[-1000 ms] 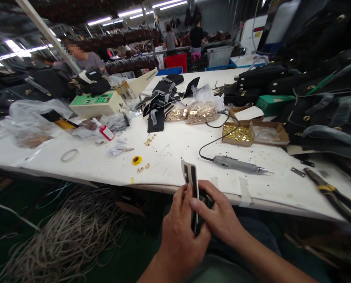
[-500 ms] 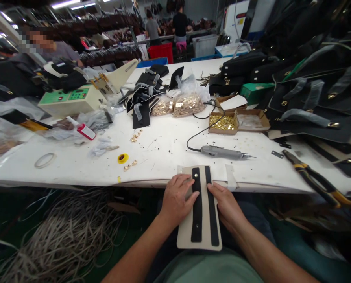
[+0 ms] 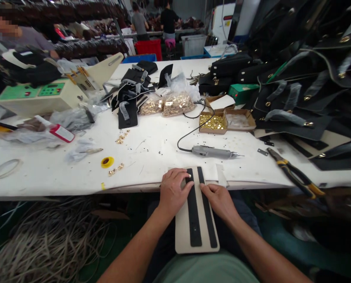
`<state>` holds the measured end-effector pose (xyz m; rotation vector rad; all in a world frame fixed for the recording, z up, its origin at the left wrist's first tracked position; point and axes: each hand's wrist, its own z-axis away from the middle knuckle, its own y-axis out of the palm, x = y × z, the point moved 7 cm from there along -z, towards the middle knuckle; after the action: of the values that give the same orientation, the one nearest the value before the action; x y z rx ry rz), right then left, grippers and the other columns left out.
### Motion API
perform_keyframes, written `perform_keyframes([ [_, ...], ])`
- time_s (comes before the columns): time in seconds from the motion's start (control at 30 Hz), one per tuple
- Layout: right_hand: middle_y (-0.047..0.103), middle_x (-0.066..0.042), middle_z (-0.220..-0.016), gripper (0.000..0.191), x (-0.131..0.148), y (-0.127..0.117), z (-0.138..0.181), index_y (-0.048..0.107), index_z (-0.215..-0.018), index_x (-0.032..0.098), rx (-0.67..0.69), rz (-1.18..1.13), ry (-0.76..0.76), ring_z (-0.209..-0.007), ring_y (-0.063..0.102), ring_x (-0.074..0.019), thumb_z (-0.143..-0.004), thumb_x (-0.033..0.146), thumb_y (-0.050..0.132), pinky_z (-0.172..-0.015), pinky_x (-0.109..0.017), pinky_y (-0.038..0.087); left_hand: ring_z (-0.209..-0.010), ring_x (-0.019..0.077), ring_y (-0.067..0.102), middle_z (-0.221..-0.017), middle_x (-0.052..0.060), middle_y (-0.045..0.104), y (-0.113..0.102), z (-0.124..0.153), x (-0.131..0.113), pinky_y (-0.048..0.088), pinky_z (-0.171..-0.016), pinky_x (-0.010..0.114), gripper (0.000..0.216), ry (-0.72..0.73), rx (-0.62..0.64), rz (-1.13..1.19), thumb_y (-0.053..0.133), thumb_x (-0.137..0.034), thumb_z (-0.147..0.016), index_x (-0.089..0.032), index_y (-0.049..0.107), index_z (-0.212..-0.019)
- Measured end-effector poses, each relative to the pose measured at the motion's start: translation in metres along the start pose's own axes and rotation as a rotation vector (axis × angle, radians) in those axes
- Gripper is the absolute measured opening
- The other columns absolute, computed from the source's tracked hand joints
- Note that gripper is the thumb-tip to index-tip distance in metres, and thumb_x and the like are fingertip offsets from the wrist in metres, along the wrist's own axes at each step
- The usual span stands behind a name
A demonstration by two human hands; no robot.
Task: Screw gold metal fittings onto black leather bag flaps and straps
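Observation:
A beige panel (image 3: 181, 232) with two black strips along its length lies tilted between my hands, its far end at the table edge and its near end by my body. My left hand (image 3: 174, 190) grips its left side, thumb and curled fingertips on the left strip, close around a small shiny metal stud (image 3: 189, 175). Lower on that strip is a small dark hole or dot. My right hand (image 3: 219, 199) pinches the right edge, thumb on top by the right strip; its other fingers are partly hidden beneath.
Beyond the panel lies a grey electric screwdriver (image 3: 213, 151). Pliers (image 3: 293, 173) rest to the right, below black bags (image 3: 296, 114). A box of gold pieces (image 3: 213, 122), bagged hardware (image 3: 178, 103), a yellow tape roll (image 3: 107, 162) and a green-topped machine (image 3: 42, 96) also occupy the table.
The view has turned slightly right, so the table's things sit farther left. My left fingers have bent and drawn in around the stud. My right hand keeps its hold on the edge.

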<state>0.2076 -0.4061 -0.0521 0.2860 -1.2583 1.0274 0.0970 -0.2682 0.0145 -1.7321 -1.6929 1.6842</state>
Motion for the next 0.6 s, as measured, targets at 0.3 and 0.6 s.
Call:
perform_keyframes([
  [0.3,0.061,0.001,-0.062,0.044,0.045,-0.042,-0.002,0.064,-0.065,0.022,-0.147,0.39,-0.294,-0.06,0.055,-0.0164,-0.095,0.053,0.057,-0.061,-0.029,0.037,-0.115,0.0283,0.063,-0.117,0.005,0.073,0.005,-0.008,0.01,0.047,-0.1,0.047,0.027,-0.038,0.022,-0.03,0.078,-0.024,-0.083,-0.024,0.07,-0.109],
  [0.6,0.069,-0.013,-0.123,0.038,0.092,-0.075,-0.088,0.068,-0.123,0.021,-0.254,0.903,-0.56,-0.112,0.061,-0.0304,-0.088,0.037,0.071,-0.096,-0.042,0.043,-0.117,0.0299,0.062,-0.118,0.003,0.075,0.0,-0.01,0.011,0.04,-0.102,0.051,0.028,-0.058,0.02,-0.054,0.082,-0.028,-0.08,-0.027,0.072,-0.106],
])
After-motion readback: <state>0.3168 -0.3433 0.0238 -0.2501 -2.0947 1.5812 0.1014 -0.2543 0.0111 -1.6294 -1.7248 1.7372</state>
